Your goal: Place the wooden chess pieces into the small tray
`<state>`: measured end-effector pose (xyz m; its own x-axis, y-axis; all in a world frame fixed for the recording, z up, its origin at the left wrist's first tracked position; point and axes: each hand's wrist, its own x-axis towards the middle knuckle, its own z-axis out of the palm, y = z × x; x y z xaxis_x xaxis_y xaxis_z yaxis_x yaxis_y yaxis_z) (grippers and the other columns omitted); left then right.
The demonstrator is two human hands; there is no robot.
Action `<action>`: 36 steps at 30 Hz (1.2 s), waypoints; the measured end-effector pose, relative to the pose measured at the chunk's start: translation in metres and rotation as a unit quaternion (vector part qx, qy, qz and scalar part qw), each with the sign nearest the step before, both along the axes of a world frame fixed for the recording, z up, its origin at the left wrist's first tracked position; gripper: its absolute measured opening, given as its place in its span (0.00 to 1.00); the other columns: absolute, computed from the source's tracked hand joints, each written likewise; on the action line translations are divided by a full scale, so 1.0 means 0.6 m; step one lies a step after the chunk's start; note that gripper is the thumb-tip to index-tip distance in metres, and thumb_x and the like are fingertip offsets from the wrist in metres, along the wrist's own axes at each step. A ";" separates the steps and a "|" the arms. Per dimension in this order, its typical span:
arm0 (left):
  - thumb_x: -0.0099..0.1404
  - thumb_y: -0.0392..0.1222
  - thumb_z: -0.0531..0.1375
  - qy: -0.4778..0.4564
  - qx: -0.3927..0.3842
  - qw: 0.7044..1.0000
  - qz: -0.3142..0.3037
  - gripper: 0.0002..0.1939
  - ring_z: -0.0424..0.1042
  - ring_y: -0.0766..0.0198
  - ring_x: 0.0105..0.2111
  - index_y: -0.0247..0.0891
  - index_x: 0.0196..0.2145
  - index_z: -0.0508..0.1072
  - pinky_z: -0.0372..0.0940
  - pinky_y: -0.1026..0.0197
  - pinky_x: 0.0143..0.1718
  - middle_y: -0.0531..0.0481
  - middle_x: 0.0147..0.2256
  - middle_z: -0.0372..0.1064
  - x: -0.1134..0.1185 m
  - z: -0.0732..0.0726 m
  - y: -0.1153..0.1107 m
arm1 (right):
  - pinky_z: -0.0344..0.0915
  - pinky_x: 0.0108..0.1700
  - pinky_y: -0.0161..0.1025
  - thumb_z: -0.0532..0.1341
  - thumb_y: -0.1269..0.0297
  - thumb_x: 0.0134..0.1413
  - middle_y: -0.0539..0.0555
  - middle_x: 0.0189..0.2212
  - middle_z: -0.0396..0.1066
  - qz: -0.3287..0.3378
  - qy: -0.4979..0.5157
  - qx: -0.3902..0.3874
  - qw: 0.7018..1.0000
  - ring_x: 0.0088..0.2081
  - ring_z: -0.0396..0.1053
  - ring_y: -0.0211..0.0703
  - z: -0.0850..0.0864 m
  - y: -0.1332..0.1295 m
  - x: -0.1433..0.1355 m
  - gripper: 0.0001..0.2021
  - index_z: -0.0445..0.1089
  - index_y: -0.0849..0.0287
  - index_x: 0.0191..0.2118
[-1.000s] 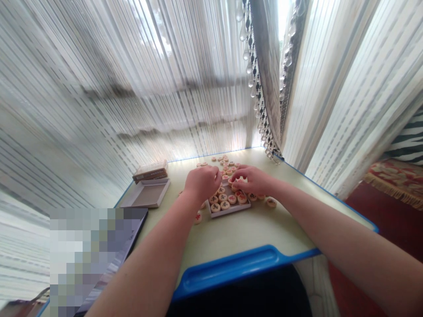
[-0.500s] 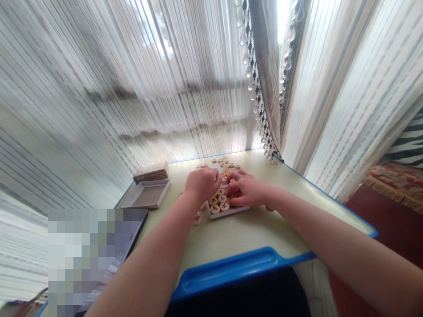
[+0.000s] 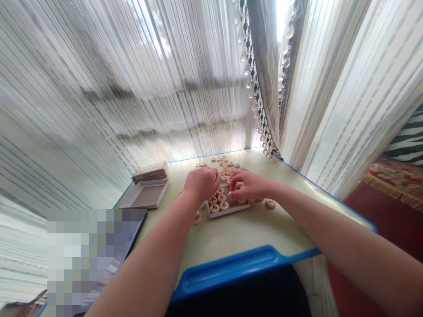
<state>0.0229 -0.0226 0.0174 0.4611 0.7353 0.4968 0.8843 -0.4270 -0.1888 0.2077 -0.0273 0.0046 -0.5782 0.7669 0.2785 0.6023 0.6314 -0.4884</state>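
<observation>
Your right hand (image 3: 248, 185) pinches a round wooden xiangqi piece (image 3: 239, 185) between thumb and fingertips, just above the small shallow box tray (image 3: 228, 210) where other pieces lie in rows. Your left hand (image 3: 201, 182) is curled into a loose fist at the tray's left edge; whether it holds anything cannot be told. More loose pieces (image 3: 225, 165) lie scattered behind on the pale table (image 3: 251, 229), with an empty box lid (image 3: 145, 195) to the left.
</observation>
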 end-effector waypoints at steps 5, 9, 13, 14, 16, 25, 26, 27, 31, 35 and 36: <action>0.61 0.44 0.47 0.003 -0.021 1.000 0.008 0.17 0.69 0.60 0.27 0.38 0.25 0.72 0.57 0.62 0.26 0.47 0.26 0.71 0.002 0.003 -0.002 | 0.60 0.43 0.39 0.62 0.59 0.40 0.51 0.30 0.69 -0.061 0.019 -0.028 0.998 0.38 0.64 0.44 0.000 0.008 0.006 0.07 0.70 0.57 0.24; 0.61 0.45 0.46 0.009 -0.028 1.000 0.008 0.18 0.69 0.60 0.27 0.38 0.25 0.72 0.57 0.62 0.26 0.47 0.27 0.71 0.003 0.004 -0.003 | 0.60 0.39 0.37 0.62 0.57 0.39 0.51 0.29 0.70 -0.096 -0.004 -0.048 0.994 0.37 0.65 0.44 -0.005 0.014 0.007 0.09 0.71 0.58 0.25; 0.61 0.45 0.46 0.014 -0.024 1.000 0.002 0.18 0.68 0.61 0.27 0.38 0.24 0.72 0.57 0.62 0.26 0.47 0.26 0.71 0.002 0.001 -0.001 | 0.61 0.37 0.36 0.62 0.56 0.39 0.52 0.29 0.71 -0.117 -0.023 -0.068 0.990 0.36 0.66 0.44 -0.005 0.015 0.006 0.10 0.71 0.58 0.25; 0.61 0.45 0.46 0.015 -0.024 1.000 -0.001 0.18 0.68 0.61 0.26 0.38 0.24 0.72 0.56 0.62 0.26 0.47 0.26 0.71 0.002 0.000 0.000 | 0.61 0.36 0.36 0.62 0.56 0.39 0.52 0.29 0.71 -0.119 -0.026 -0.074 0.990 0.35 0.66 0.44 -0.004 0.015 0.005 0.10 0.71 0.58 0.25; 0.61 0.45 0.46 0.016 -0.022 1.000 -0.005 0.18 0.68 0.61 0.26 0.38 0.24 0.71 0.56 0.62 0.25 0.48 0.26 0.70 0.001 -0.001 0.002 | 0.61 0.36 0.36 0.62 0.56 0.40 0.52 0.29 0.72 -0.123 -0.027 -0.081 0.989 0.35 0.67 0.43 -0.003 0.014 0.004 0.10 0.71 0.58 0.24; 0.61 0.44 0.47 0.011 -0.036 0.999 -0.009 0.18 0.67 0.62 0.25 0.38 0.24 0.72 0.56 0.63 0.25 0.48 0.26 0.70 0.001 -0.001 0.000 | 0.61 0.41 0.36 0.62 0.56 0.40 0.54 0.32 0.72 -0.142 -0.012 -0.048 0.989 0.38 0.67 0.44 -0.005 0.018 0.009 0.10 0.72 0.58 0.25; 0.61 0.45 0.47 0.011 -0.041 0.999 -0.012 0.18 0.67 0.62 0.25 0.38 0.24 0.72 0.56 0.63 0.25 0.48 0.26 0.70 0.001 -0.001 -0.001 | 0.61 0.41 0.36 0.62 0.56 0.40 0.54 0.32 0.72 -0.145 -0.013 -0.049 0.988 0.38 0.67 0.45 -0.004 0.018 0.009 0.10 0.72 0.58 0.25; 0.61 0.45 0.47 0.010 -0.046 0.999 -0.015 0.17 0.67 0.63 0.25 0.38 0.24 0.73 0.56 0.63 0.25 0.48 0.26 0.70 0.001 0.000 -0.001 | 0.61 0.40 0.36 0.62 0.56 0.40 0.54 0.32 0.72 -0.147 -0.015 -0.052 0.988 0.38 0.67 0.45 -0.004 0.018 0.010 0.11 0.72 0.58 0.25; 0.61 0.46 0.49 -0.002 -0.048 0.998 -0.043 0.17 0.67 0.63 0.25 0.38 0.24 0.73 0.57 0.63 0.26 0.48 0.25 0.69 0.003 0.000 -0.003 | 0.61 0.38 0.36 0.62 0.55 0.40 0.54 0.31 0.72 -0.149 -0.026 -0.063 0.986 0.37 0.67 0.45 -0.001 0.015 0.010 0.11 0.72 0.59 0.25; 0.59 0.43 0.51 0.000 -0.062 0.990 -0.127 0.15 0.67 0.63 0.30 0.39 0.23 0.73 0.60 0.63 0.30 0.49 0.24 0.70 0.010 0.000 -0.007 | 0.62 0.36 0.35 0.62 0.56 0.40 0.53 0.28 0.73 -0.151 -0.041 -0.073 0.985 0.35 0.68 0.44 0.001 0.013 0.010 0.11 0.73 0.59 0.25; 0.59 0.42 0.52 -0.003 -0.071 0.986 -0.148 0.14 0.67 0.63 0.31 0.39 0.23 0.74 0.61 0.63 0.31 0.49 0.25 0.70 0.012 0.000 -0.008 | 0.62 0.36 0.35 0.61 0.56 0.40 0.53 0.28 0.72 -0.148 -0.045 -0.074 0.985 0.34 0.68 0.44 0.001 0.013 0.011 0.11 0.73 0.59 0.25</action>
<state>0.0303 -0.0276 0.0171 0.6637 0.6305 0.4024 0.7174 -0.6889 -0.1038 0.2140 -0.0195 0.0051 -0.3399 0.9341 0.1092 0.7945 0.3473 -0.4981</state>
